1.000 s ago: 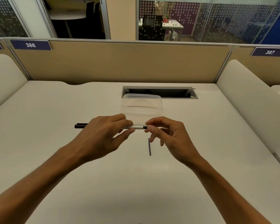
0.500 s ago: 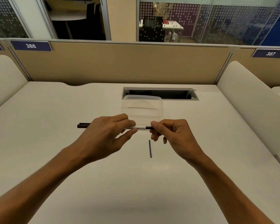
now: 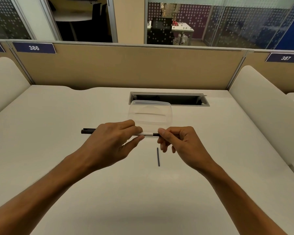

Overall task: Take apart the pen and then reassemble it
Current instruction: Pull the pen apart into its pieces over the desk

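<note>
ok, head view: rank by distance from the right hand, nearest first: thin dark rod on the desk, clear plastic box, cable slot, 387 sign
1. Thin dark rod: on the desk, just below the right hand.
2. Clear plastic box: behind the hands, slightly to the left.
3. Cable slot: farther back, behind the box.
4. 387 sign: on the partition, far right.

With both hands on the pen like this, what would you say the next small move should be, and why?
Probably twist or pull the dark end piece off with the right hand. The left hand grips the pen level above the desk, the right fingertips pinch its dark tip, and one thin dark rod already lies loose below, so disassembly looks underway.
</note>
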